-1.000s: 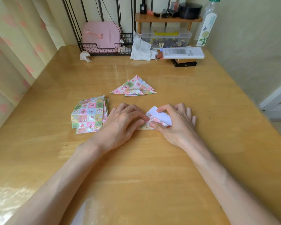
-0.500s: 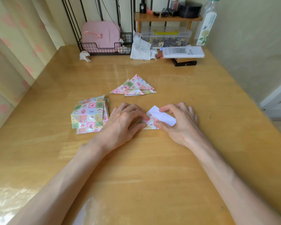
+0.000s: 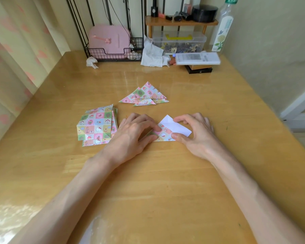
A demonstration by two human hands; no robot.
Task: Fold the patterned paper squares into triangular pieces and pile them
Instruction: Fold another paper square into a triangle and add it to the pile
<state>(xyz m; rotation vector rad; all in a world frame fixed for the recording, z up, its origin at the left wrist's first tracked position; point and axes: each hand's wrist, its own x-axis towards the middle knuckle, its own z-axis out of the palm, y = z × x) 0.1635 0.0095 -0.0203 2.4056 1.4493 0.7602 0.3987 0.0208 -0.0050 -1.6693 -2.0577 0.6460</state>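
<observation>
The half-folded paper square [image 3: 163,133] lies flat on the table [image 3: 165,182], about midway between the left and right edges. One part is turned over, so its white underside faces up. The left grip [image 3: 136,132] is open: its fingers lie nearly straight and press the patterned left part of the sheet onto the table. The right grip [image 3: 195,132] is closed on the sheet: thumb and forefinger pinch the white flap. The stack of flat squares [image 3: 97,125] lies just beside the left grip, toward the left edge. The pile of folded triangles [image 3: 145,95] lies apart, toward the far edge. A wire basket [image 3: 113,53], a crumpled tissue [image 3: 152,55] and a clear box [image 3: 179,42] stand along the far edge.
</observation>
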